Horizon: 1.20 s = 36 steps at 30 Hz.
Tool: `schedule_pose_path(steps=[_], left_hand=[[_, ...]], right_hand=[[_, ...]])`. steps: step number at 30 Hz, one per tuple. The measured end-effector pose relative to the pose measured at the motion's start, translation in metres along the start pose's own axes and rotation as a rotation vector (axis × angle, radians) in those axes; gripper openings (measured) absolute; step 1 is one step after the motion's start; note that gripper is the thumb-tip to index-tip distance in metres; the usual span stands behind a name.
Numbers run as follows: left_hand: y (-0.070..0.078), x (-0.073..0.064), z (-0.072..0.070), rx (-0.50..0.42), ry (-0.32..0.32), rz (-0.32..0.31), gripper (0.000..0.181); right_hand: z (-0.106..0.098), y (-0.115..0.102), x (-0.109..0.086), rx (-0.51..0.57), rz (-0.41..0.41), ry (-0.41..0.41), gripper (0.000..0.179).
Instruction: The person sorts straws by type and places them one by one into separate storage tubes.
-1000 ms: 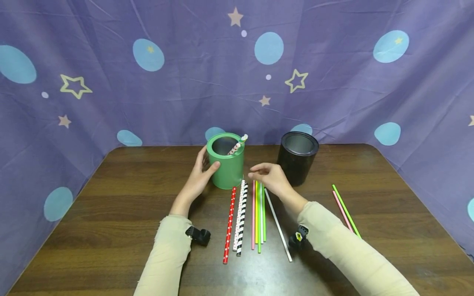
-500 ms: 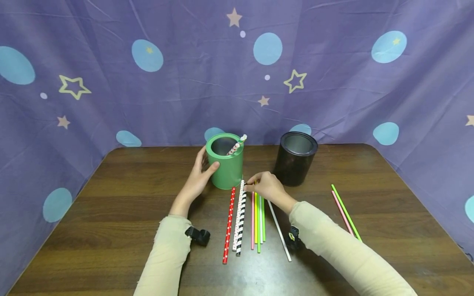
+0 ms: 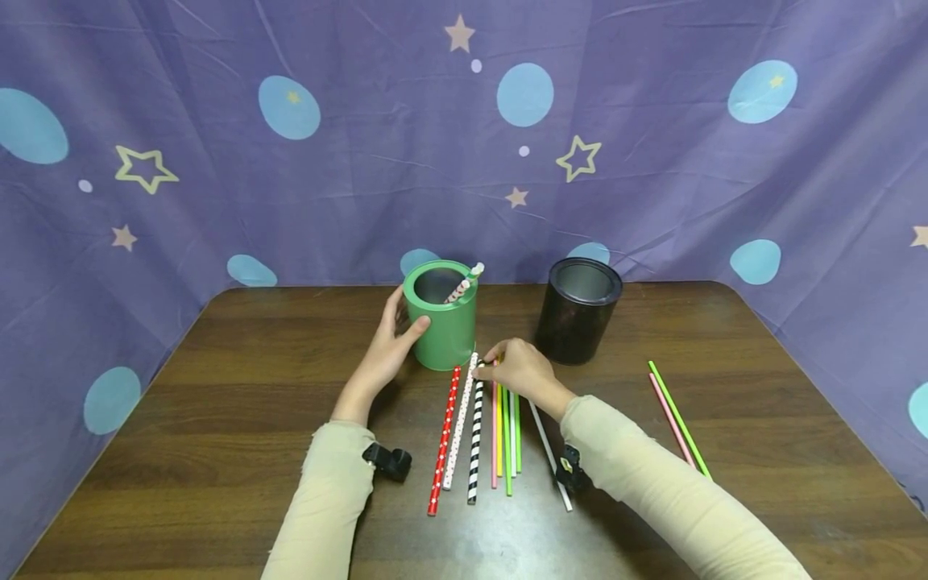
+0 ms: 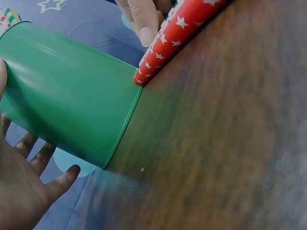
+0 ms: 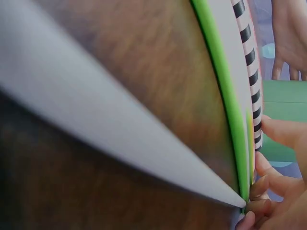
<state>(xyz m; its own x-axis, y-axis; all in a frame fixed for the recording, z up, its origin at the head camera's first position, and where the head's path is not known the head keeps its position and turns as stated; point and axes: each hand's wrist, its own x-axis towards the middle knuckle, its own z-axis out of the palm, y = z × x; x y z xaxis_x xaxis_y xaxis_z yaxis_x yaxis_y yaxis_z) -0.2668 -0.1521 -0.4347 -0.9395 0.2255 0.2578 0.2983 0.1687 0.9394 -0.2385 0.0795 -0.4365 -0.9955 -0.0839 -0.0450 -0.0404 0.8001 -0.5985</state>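
My left hand (image 3: 387, 350) holds the side of a green can (image 3: 445, 342), thumb on the near side and fingers behind. Two patterned paper straws (image 3: 464, 286) lean inside the can. With thumb and finger, my right hand (image 3: 525, 370) pinches the far end of a black-and-white striped paper straw (image 3: 475, 443). Left of it lie a white dotted straw (image 3: 458, 435) and a red straw (image 3: 444, 443), whose white stars show in the left wrist view. In the right wrist view, the fingertips (image 5: 269, 125) are at the striped straw's end.
Several plain straws (image 3: 506, 439), pink, yellow, green and white, lie under and beside my right hand. A grey-white straw (image 3: 547, 443) slants beside them. Behind that hand stands a black can (image 3: 580, 322). Farther right lie a green straw (image 3: 681, 419) and a pink straw (image 3: 670, 419) on the wooden table (image 3: 217, 419).
My right hand has moved left and down onto the striped straw's end. The striped straw has come apart from the white dotted one, whose near end shifted left. The left hand stays.
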Motion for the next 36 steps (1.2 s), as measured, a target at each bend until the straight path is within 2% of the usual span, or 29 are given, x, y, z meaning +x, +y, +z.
schedule_pose_path(steps=[13, 26, 31, 34, 36], left_hand=[[-0.003, -0.001, 0.000, 0.017, 0.005, -0.010, 0.071], [-0.003, 0.001, 0.001, 0.011, 0.000, 0.007, 0.070], [-0.002, 0.000, 0.000, 0.010, -0.002, 0.001, 0.069], [0.006, -0.003, 0.000, 0.003, -0.004, -0.013, 0.069], [0.007, -0.003, -0.001, 0.007, -0.005, -0.014, 0.070]], right_hand=[[0.003, 0.005, -0.001, 0.039, -0.019, 0.019, 0.030], [0.002, 0.005, -0.001, 0.048, -0.029, 0.038, 0.025], [-0.002, 0.003, -0.002, 0.127, -0.045, 0.051, 0.021], [-0.005, 0.001, -0.002, 0.218, -0.045, 0.050, 0.019], [-0.006, 0.000, -0.002, 0.287, -0.039, 0.047, 0.018]])
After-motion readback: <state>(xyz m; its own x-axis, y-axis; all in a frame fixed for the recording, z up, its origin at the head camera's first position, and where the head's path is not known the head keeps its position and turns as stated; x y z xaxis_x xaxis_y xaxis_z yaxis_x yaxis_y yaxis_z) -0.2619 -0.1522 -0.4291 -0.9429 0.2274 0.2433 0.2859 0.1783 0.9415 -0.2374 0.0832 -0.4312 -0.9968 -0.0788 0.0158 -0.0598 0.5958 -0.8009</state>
